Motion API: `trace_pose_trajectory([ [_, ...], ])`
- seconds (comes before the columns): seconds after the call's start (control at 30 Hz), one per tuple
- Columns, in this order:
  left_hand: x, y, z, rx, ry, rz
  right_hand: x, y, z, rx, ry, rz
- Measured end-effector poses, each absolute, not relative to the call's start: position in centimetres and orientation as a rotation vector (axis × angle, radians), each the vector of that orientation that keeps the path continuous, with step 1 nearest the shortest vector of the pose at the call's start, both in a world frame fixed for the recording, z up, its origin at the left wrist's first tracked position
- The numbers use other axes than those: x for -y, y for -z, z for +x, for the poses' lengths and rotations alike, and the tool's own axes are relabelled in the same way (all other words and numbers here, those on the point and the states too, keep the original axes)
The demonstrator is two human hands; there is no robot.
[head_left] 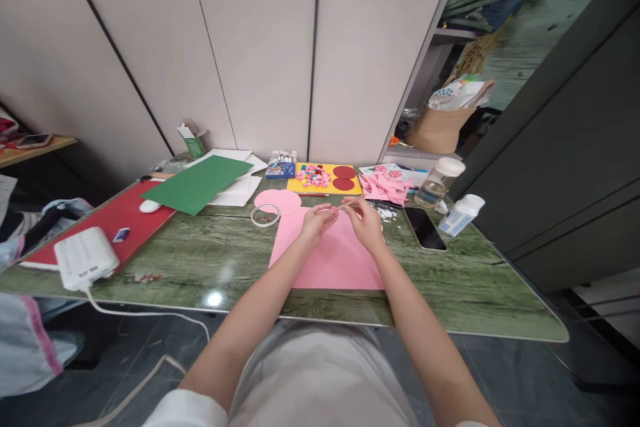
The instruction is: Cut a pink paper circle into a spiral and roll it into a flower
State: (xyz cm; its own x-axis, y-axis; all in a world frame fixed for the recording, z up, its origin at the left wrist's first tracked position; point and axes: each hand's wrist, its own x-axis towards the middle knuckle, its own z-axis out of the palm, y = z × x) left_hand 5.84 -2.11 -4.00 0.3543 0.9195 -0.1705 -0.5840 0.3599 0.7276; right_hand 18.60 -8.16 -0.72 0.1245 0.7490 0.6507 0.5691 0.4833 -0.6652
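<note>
Above a pink paper sheet [335,260], my two hands meet close together. My left hand [318,219] is closed, its fingertips pinching a small pink piece [335,209] whose kind is too small to make out. Closed too, my right hand [367,219] grips a thin pale strip [347,203] that reaches toward the left fingertips. Pink paper circles [277,201] lie just beyond the sheet's left corner, with a roll of tape [265,215] beside them. Behind the hands is a yellow sheet [294,187] bearing a pile of coloured pompom-like balls [313,176] and two dark red circles [344,177].
Pink paper scraps [385,185], a phone [425,228], a clear jar [440,182] and a white bottle [462,215] stand or lie right. Left are green card [200,183], red card [107,230] and a white power bank [86,257] with a cable hanging over the table's front edge.
</note>
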Motion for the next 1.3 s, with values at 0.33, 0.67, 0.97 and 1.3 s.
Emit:
trace_pose_trajectory([
  [0.33, 1.9, 4.4, 5.9, -0.635, -1.061, 0.633, 8.1, 1.1, 18.5, 1.616, -0.148, -1.216],
  [0.67, 2.0, 4.4, 5.9, -0.647, -1.092, 0.653, 8.1, 1.1, 18.5, 1.702, -0.015, -1.229],
  [0.97, 2.2, 4.7, 6.2, -0.681, -1.113, 0.667, 7.7, 1.7, 18.4, 1.741, 0.146, -1.287],
  [1.3, 3.1, 4.2, 6.8, -0.774, -1.102, 0.728, 7.8, 2.0, 18.5, 1.780, 0.268, -1.375],
])
